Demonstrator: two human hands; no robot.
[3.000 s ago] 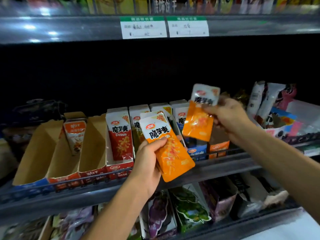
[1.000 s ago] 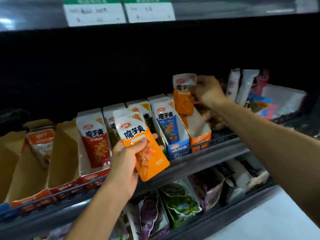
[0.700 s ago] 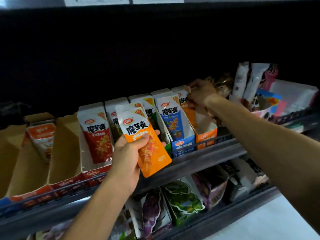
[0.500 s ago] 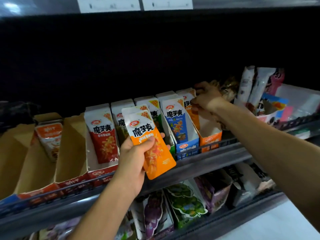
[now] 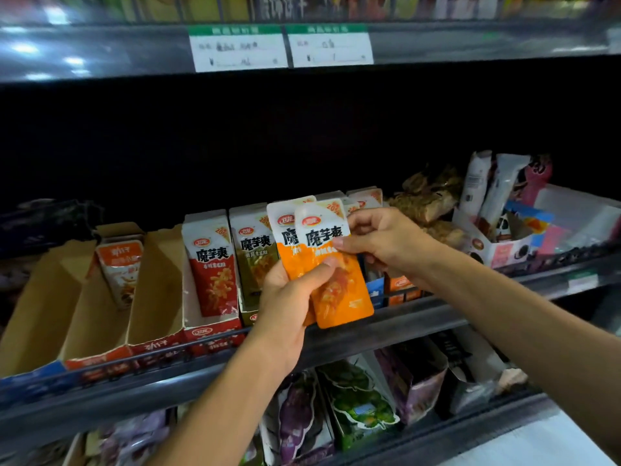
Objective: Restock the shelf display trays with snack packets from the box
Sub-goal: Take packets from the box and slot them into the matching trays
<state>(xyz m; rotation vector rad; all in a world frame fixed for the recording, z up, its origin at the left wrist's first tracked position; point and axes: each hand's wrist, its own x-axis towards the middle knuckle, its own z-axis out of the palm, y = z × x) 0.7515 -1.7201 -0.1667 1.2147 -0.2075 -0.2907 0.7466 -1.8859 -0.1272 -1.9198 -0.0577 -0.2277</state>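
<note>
The left hand (image 5: 285,297) holds a small fan of orange konjac snack packets (image 5: 336,280) out in front of the middle shelf (image 5: 386,327), thumb laid across their faces and fingers curled behind; I can make out two, one (image 5: 285,243) peeking out behind the other, and there may be more hidden in the palm. The right hand (image 5: 386,243) is at the front packet's upper right edge, thumb and forefinger pinching it as if to peel it off the stack. Judging from that, the step in hand is taking one packet from the bunch to drop into its tray. The orange-fronted tray (image 5: 400,284) sits just behind the right wrist, mostly hidden, beside a blue-fronted tray (image 5: 374,290); a few white packet tops (image 5: 366,196) show above the hands. To do it well, I would say the left thumb should ease just enough to let the front packet slide free without the one behind coming along. The packet ought to go in upright, label forward, top level with its neighbours, like the red packet (image 5: 215,264) and the olive-green packet (image 5: 255,257) standing neatly in their own trays to the left. The film looks slick, so a grip on the sealed edge seems safer than on the soft middle. The brown cardboard trays (image 5: 77,314) further left are nearly bare. No supply box is in sight.
</note>
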